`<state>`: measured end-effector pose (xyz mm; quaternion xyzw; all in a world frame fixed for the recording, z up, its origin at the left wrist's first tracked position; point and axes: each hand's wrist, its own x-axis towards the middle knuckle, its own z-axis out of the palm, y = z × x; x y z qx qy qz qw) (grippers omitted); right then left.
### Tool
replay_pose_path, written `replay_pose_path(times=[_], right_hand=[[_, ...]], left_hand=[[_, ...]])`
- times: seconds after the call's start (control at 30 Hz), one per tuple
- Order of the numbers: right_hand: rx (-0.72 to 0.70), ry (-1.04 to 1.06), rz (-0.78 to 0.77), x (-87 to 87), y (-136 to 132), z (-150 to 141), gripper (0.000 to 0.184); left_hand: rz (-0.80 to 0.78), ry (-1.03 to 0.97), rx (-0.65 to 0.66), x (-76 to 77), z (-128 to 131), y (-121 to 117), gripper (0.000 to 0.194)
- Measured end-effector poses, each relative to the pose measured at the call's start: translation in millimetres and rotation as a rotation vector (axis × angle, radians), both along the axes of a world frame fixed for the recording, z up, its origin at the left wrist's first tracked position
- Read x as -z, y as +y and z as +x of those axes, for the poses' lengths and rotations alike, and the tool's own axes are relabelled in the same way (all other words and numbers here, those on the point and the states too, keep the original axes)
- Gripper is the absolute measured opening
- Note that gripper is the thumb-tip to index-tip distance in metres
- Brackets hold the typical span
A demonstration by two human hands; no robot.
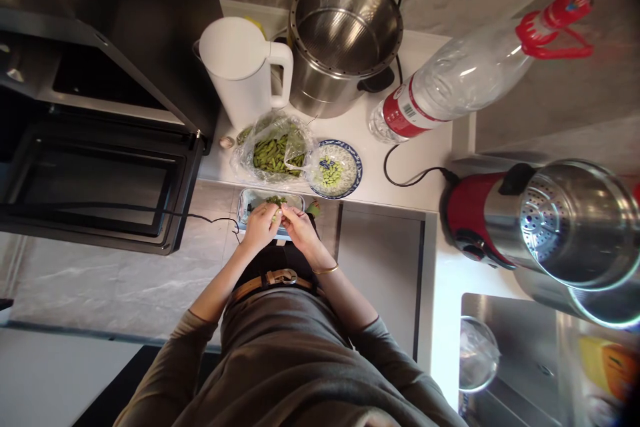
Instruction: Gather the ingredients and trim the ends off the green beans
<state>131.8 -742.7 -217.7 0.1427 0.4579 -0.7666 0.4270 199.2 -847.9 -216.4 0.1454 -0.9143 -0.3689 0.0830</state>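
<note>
My left hand (261, 225) and my right hand (299, 227) meet fingertip to fingertip in front of the counter's edge. Both are closed in a pinch around a small green edamame pod (275, 217), mostly covered by the fingers. Beneath them is an open bin (243, 208) with some green husks (276, 200) visible past my fingers. On the counter, a clear plastic bag (310, 140) lies open, full of edamame pods (275, 155). Right of the bag, a blue-rimmed plate (356, 161) holds a small pile of shelled green beans (331, 175).
Behind the bag stand a white pitcher (240, 73) and a steel pot (325, 90). A large plastic bottle (450, 80) and a red and steel appliance (480, 213) stand to the right, near a sink (525, 340). An oven door (95, 180) hangs open at left.
</note>
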Motion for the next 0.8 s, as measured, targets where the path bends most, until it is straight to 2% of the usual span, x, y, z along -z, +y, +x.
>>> replay_pose_path(times=[0.1, 0.2, 0.43, 0.5, 0.6, 0.8], right_hand=[[-0.068, 0.029, 0.021, -0.5, 3, -3, 0.027], [-0.106, 0.04, 0.028, -1.8, 5, -4, 0.028], [-0.155, -0.017, -0.044, -4.0, 11, -6, 0.031], [-0.188, -0.047, -0.063, -4.2, 16, -10, 0.033], [-0.191, -0.069, -0.041, -3.5, 23, -15, 0.028], [-0.162, 0.068, 0.025, 5.2, 22, -13, 0.019]], left_hand=[[0.146, -0.017, -0.096, -0.5, 2, -2, 0.027], [0.189, -0.043, -0.113, -1.7, 2, -6, 0.03], [-0.035, -0.052, -0.062, 3.6, 1, -14, 0.025], [-0.045, -0.065, -0.076, 4.9, 2, -15, 0.026], [0.064, -0.097, -0.109, 5.7, 4, -17, 0.03], [0.35, -0.117, -0.001, 11.7, 4, -9, 0.033]])
